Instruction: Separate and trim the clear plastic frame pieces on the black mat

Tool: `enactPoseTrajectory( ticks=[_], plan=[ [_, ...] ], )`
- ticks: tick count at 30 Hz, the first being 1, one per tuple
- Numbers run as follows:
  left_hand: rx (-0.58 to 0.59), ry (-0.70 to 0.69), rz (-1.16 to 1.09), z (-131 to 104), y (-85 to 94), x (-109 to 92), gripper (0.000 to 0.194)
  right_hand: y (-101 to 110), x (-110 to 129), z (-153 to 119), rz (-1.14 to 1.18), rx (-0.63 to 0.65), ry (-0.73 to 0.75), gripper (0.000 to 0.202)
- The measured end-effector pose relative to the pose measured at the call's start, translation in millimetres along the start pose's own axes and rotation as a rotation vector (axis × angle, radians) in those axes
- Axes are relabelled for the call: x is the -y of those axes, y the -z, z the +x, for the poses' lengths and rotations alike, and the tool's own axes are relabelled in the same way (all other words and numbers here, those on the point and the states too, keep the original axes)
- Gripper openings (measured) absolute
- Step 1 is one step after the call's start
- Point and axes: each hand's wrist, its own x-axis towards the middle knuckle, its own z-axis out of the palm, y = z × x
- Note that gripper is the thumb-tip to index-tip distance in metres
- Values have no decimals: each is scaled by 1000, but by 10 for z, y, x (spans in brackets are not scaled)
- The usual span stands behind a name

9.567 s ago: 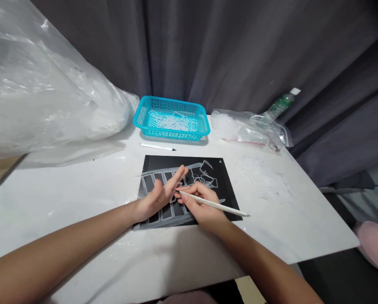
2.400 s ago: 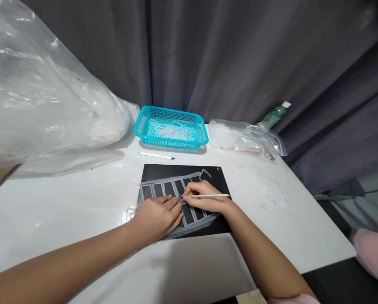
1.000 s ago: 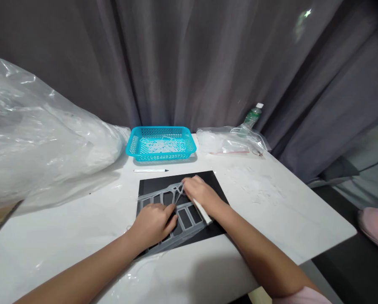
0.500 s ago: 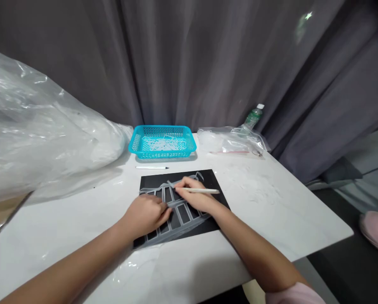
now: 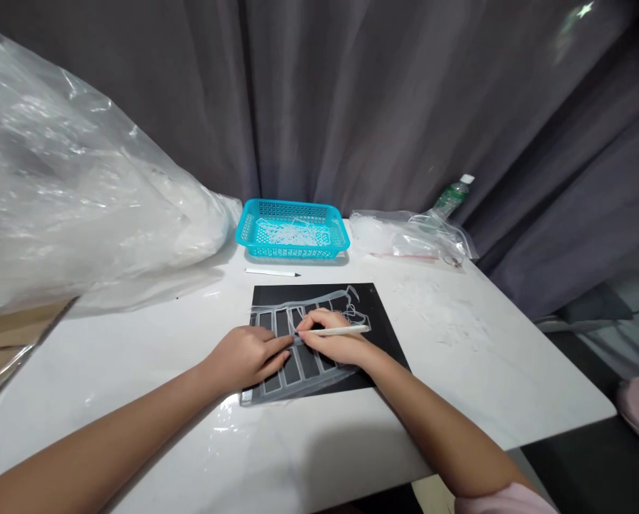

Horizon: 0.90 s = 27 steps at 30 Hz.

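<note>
On a black mat [image 5: 388, 343] lies a translucent, ladder-like plastic sheet [image 5: 281, 389] with rows of rectangular openings. My left hand [image 5: 247, 357] rests on the sheet's left part, its index finger and thumb stretched out and apart. A slim white pen-like tool [image 5: 345, 330] is pinched in my right hand [image 5: 333, 339]. Its dark tip meets the sheet's middle bar, right beside my left index fingertip. Thin curled strands [image 5: 354, 312] of clear plastic lie behind my right hand on the sheet. My right hand hides part of the openings.
Beyond the mat, a white pen-like tool with a dark tip [image 5: 273, 273] lies before a blue basket [image 5: 292, 252] of clear scraps. A big plastic bag [image 5: 94, 193] fills the left. Clear bags [image 5: 405, 239], a bottle [image 5: 453, 196] and scattered scraps [image 5: 448, 314] are at right.
My right hand and its tool have moved nearer to me, from the upper row to the middle bar. The sheet has shifted on the mat, and my left index finger is more stretched out. The view has shifted.
</note>
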Motion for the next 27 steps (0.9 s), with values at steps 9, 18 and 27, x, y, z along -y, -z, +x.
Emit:
enactPoseTrajectory(
  ticks=[9, 18, 27],
  plan=[
    [74, 50, -32, 19, 15, -19, 38, 16, 73, -29, -51, -19, 116, 5],
    [145, 95, -68, 38, 64, -22, 35, -230, 1, -79, -583, -69, 369, 11],
    [129, 99, -138, 34, 64, -5, 35, 550, -242, 136, -649, -755, -40, 12]
  ],
)
